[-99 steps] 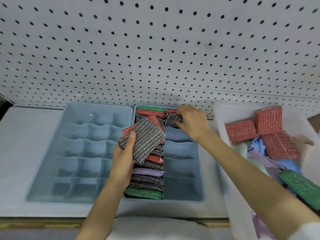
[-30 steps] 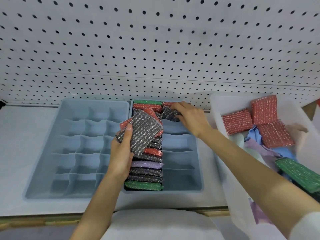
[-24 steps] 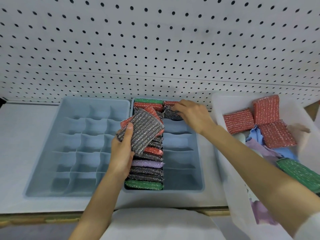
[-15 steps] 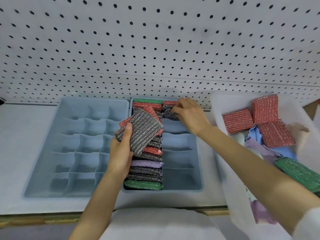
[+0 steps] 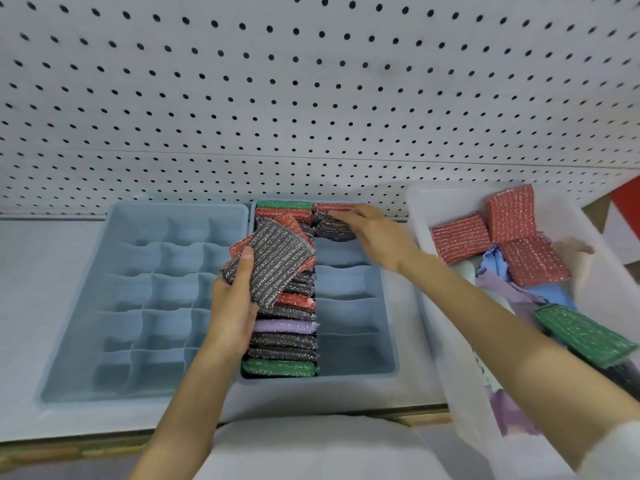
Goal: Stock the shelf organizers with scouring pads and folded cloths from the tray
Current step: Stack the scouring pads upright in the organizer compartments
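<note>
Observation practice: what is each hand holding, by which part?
Left hand: grey scouring pad, near corner. Right hand: on far edge of dark scouring pad, grip unclear.

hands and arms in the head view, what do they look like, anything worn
The left hand and right hand are bare, with no gloves, rings or watch visible. Both forearms are uncovered; a white fabric sleeve shows higher up the right arm.

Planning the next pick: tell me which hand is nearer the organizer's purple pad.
Left. The left hand, holding a grey pad, is beside the purple pad; the right hand is at the organizer's far end.
</note>
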